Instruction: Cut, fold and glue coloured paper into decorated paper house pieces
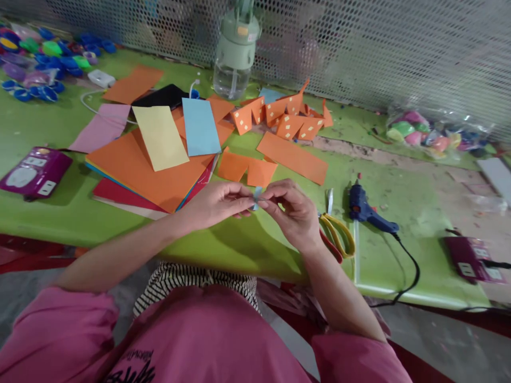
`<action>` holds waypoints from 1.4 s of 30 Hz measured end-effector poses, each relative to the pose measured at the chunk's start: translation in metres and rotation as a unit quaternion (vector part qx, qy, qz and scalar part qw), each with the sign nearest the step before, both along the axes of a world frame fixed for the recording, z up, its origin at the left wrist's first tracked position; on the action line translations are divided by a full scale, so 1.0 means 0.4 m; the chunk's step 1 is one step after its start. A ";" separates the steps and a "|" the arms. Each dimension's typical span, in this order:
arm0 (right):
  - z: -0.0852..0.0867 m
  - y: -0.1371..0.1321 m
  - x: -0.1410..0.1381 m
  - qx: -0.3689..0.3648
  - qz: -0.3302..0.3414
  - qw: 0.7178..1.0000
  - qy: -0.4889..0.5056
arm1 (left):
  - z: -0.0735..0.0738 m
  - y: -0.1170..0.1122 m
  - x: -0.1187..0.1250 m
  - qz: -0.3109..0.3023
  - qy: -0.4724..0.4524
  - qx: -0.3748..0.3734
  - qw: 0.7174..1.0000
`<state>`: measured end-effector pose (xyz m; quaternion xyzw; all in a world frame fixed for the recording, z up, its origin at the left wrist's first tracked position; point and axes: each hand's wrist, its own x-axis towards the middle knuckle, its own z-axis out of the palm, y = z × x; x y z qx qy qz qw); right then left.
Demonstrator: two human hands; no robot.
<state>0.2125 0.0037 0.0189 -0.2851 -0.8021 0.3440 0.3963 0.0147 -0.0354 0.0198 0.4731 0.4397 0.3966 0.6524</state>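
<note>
Matt, smooth paper dominates the scene: a small light-blue paper strip at the centre of the frame, a large orange paper sheet at centre left and orange folded paper shapes with pale squares at upper centre. A lime-green smooth table shines softly, its surface roughened by pinkish-brown worn patches at right. A grey perforated metal-looking panel spans the top, behind a pale-green and clear plastic bottle. A glossy purple plastic box sits at left; a pink matt cloth shirt fills the foreground.
</note>
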 end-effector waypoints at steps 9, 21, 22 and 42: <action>-0.009 -0.017 -0.005 -0.139 -0.018 0.990 0.014 | 0.005 -0.024 0.007 -0.020 0.064 0.043 0.997; 0.001 -0.025 0.000 -0.204 -0.037 0.978 0.004 | -0.002 -0.021 0.010 -0.009 0.094 0.041 0.995; 0.002 -0.025 -0.002 -0.206 -0.038 0.978 0.006 | -0.001 -0.022 0.010 -0.014 0.105 0.044 0.993; 0.011 -0.026 0.002 -0.217 -0.026 0.975 0.050 | 0.014 -0.030 0.011 -0.017 0.180 0.059 0.982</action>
